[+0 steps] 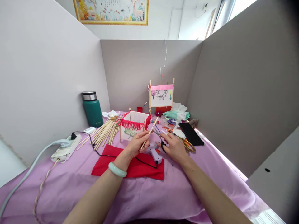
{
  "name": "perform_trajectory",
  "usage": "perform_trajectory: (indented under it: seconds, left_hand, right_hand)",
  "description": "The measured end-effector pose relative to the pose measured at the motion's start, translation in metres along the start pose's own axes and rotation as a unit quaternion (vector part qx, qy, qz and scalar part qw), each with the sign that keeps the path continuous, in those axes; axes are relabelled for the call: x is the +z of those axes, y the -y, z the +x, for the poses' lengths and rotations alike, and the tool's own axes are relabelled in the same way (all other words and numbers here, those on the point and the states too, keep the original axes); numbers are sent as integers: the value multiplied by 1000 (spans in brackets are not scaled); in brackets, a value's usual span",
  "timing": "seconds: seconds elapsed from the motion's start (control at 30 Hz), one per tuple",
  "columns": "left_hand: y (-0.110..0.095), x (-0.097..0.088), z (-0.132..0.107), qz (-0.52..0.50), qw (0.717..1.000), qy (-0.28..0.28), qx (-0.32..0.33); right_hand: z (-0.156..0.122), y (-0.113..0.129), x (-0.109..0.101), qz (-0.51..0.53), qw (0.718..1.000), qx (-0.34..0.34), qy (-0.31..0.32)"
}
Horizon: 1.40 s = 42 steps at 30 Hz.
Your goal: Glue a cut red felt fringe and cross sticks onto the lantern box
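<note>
My left hand [137, 143], with a pale green bangle at the wrist, is closed on a thin wooden stick [153, 125] that slants up to the right. My right hand [174, 145] grips small scissors [163, 147] with dark handles; their blades point at the stick, and whether they touch it I cannot tell. Under both hands lies a pale purple hot glue gun [155, 154] on a folded red cloth [105, 166]. Just behind my left hand stands a lantern frame [132, 133] of sticks and white panels with red fringe and a green drawing.
Many loose sticks [107, 132] lie left, near a green bottle [92, 110] and a power strip [66, 149] with cables. A finished-looking lantern [161, 97] hangs at the back. Right are a black phone [191, 134], gold-handled scissors [190, 147] and a wipes pack [177, 115]. Grey partitions [149, 68] surround the table.
</note>
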<state>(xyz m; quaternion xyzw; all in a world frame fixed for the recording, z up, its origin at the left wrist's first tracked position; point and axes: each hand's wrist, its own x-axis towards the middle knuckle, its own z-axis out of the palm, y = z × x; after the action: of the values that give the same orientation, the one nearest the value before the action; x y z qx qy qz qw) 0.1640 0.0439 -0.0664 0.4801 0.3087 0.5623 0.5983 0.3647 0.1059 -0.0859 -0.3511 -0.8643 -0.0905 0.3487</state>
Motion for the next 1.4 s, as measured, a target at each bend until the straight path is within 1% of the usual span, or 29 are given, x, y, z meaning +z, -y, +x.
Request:
perform_trajectory:
  seconds: [0.13, 0.23, 0.43, 0.63, 0.8, 0.93, 1.03, 1.17, 1.4]
  left_hand:
    - [2, -1, 0, 35, 999, -28, -8]
    - [1, 0, 0, 67, 997, -38, -12]
    - [0, 1, -1, 85, 996, -33, -6]
    - [0, 1, -2, 47, 999, -9, -5]
    - [-1, 3, -3, 30, 999, 8, -10]
    - [-2, 5, -2, 34, 999, -9, -6]
    - [-2, 5, -1, 61, 998, -30, 3]
    - [0, 5, 1, 108, 993, -43, 30]
    - [1, 9, 3, 120, 989, -65, 62]
  right_hand:
    - [-1, 4, -1, -54, 999, -6, -2]
    - [0, 8, -1, -97, 995, -12, -11]
    - [2, 14, 2, -151, 988, -3, -24]
    - [2, 12, 4, -168, 985, -10, -48]
    - [0, 12, 8, -141, 987, 2, -72]
    - [0, 14, 9, -100, 991, 15, -85]
    - [0, 14, 8, -67, 995, 24, -72]
    - [-1, 15, 7, -29, 999, 11, -44]
    - [-2, 20, 4, -28, 999, -23, -24]
